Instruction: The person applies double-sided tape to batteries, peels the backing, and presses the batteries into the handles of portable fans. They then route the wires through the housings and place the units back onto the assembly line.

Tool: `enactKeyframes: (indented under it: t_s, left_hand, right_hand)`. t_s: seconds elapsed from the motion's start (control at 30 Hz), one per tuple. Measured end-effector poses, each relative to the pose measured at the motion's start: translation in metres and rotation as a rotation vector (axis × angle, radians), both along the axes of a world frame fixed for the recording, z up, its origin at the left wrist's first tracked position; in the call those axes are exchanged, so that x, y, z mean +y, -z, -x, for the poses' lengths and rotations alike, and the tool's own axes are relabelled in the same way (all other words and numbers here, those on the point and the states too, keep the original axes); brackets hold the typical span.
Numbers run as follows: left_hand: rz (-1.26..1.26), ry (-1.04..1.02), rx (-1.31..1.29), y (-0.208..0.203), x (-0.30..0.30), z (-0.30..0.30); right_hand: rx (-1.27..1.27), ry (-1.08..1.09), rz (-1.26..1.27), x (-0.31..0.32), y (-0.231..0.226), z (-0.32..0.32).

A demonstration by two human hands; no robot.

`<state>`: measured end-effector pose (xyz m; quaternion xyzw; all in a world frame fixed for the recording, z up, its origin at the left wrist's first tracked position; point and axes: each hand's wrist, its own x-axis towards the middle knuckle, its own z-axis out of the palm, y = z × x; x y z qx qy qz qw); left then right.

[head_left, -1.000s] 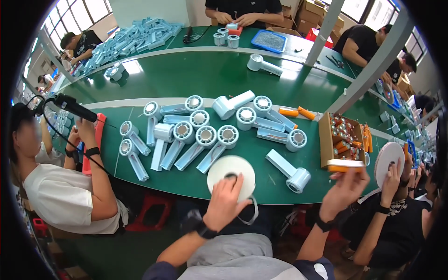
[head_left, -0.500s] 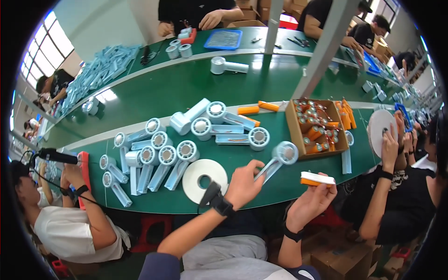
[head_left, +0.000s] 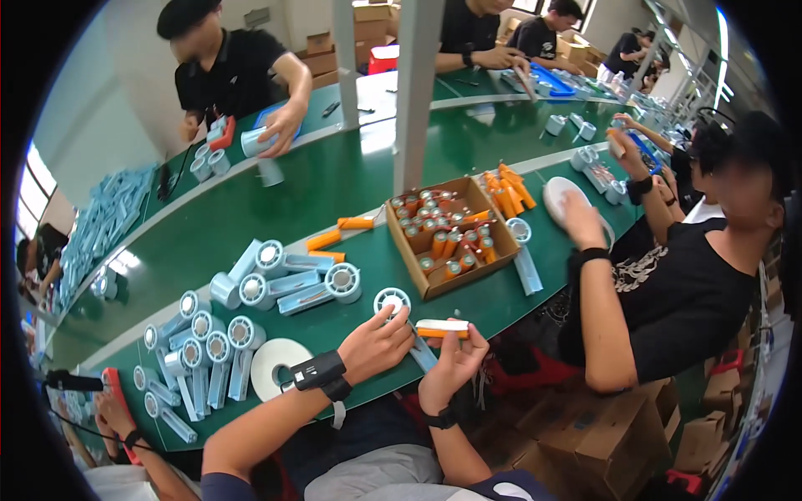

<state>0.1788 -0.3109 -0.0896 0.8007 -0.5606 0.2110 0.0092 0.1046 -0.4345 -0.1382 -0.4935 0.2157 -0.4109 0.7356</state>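
Note:
My left hand (head_left: 378,342) is over a light-blue fan housing (head_left: 391,301) with a round vented head. Its fingers are apart at the edge of the head and appear to grip nothing. The housing's trough-like handle slants toward the table's near edge, partly behind my hands. Just to the right, my right hand (head_left: 454,365) pinches an orange cylindrical battery (head_left: 443,329) between thumb and fingers, above the table edge. A white strip lies along the battery's upper side.
Several similar housings (head_left: 242,332) lie to the left around a white tape roll (head_left: 280,367). Beyond my hands stands a cardboard box (head_left: 428,288) of orange batteries, with loose batteries (head_left: 510,190) beside it. Co-workers sit right and across; a metal post (head_left: 409,108) rises behind the box.
My view has swung right. The housing's handle, earlier at my left fingers, has turned and slants right; my left hand is now at its head. The battery has come closer to my left hand.

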Motion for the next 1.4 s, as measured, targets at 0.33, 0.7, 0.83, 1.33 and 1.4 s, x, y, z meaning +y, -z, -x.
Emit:
enactKeyframes:
  t_s: [0.33,0.7,0.83,1.33,1.4]
  left_hand:
    - [-0.181,-0.148,0.117,0.003,-0.025,0.056]
    - [0.757,-0.762,0.757,0.025,0.017,0.079]
    - [0.594,-0.659,0.67,0.015,0.0,0.066]
    - [0.759,-0.67,0.629,0.028,-0.002,0.068]
    - [0.768,-0.676,0.6,0.029,-0.003,0.067]
  right_hand:
    - [-0.101,-0.011,0.047,-0.016,0.015,-0.005]
    - [-0.029,-0.386,0.05,-0.025,0.014,-0.008]
    - [-0.01,-0.57,0.309,-0.081,0.002,0.003]
    - [-0.104,-1.05,1.225,-0.105,-0.053,-0.021]
    - [-0.107,-1.074,1.306,-0.101,-0.057,-0.025]
